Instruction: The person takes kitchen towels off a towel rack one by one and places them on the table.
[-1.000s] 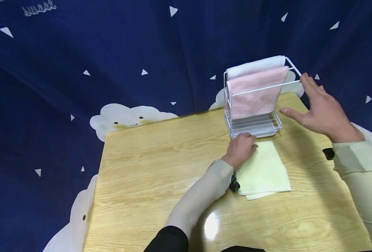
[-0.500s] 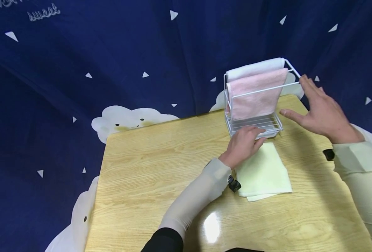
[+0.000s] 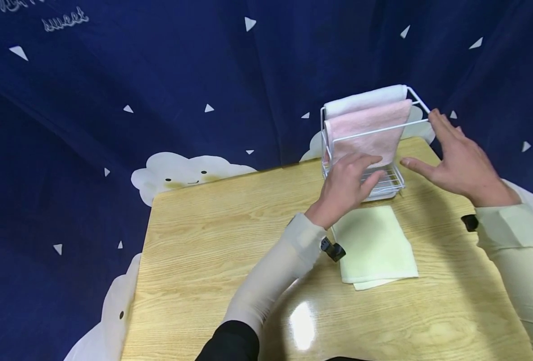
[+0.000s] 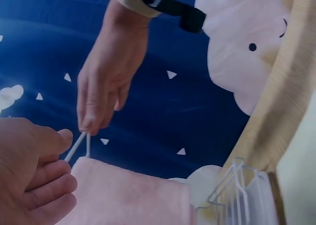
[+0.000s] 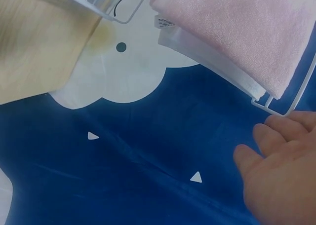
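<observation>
A white wire rack (image 3: 397, 182) stands at the table's back right, with a tray under its lower shelf. Over its upper bars hang a white towel (image 3: 365, 100) and, in front of it, a pink towel (image 3: 369, 120). My left hand (image 3: 345, 181) hovers before the rack, fingers loosely bent and holding nothing; it hides part of the pink towel and shelf. With straight fingers, my right hand (image 3: 465, 160) touches the rack's upper right corner, its thumb apart from the frame. A folded pale yellow towel (image 3: 376, 248) lies flat on the table just in front of the rack.
The wooden table (image 3: 221, 250) extends to the left and front. Behind it hangs a dark blue curtain (image 3: 167, 75) with white triangles and clouds. Black straps (image 3: 333, 249) sit at both wrists.
My left hand has risen from the yellow towel's far left corner up in front of the rack, its fingers loosening. The right hand stays at the rack's corner.
</observation>
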{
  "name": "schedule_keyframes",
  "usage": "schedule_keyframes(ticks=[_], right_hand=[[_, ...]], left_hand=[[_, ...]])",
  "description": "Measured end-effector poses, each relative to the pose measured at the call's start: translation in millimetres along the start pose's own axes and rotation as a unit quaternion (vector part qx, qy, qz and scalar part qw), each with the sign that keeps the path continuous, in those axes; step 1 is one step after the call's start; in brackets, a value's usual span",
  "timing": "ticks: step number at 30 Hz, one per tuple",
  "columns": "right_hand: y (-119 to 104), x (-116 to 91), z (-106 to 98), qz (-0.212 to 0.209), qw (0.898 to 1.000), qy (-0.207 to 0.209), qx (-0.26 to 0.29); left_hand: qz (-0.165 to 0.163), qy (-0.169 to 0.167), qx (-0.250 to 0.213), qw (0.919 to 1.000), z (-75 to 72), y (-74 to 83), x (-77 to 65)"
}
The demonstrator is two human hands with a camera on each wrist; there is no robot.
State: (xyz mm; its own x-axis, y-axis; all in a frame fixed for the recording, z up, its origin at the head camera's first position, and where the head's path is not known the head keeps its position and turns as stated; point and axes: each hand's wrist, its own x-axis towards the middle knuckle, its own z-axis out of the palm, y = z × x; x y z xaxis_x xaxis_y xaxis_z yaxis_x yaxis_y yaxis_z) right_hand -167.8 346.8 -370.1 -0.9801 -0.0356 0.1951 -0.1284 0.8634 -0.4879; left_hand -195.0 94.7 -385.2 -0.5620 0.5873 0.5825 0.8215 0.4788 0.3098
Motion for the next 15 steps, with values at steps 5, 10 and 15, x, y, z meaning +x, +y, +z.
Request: schedule_keyframes(ticks=[5, 10, 15], right_hand=[[0.2, 1.0, -1.0, -0.005, 1.000, 0.001, -0.005], [0.3, 0.5, -1.6, 0.001, 1.000, -0.002, -0.007], [1.0, 1.1, -1.7, -0.001, 1.000, -0.001, -0.008]], left_hand=[[-0.004, 0.013, -0.027, 0.9995, -13.0, 0.0, 10.9], [-0.015, 0.026, -0.037, 0.9989, -25.4, 0.6, 25.3], [-0.030, 0.019, -0.034, 0.9988, -33.8, -2.0, 39.5]])
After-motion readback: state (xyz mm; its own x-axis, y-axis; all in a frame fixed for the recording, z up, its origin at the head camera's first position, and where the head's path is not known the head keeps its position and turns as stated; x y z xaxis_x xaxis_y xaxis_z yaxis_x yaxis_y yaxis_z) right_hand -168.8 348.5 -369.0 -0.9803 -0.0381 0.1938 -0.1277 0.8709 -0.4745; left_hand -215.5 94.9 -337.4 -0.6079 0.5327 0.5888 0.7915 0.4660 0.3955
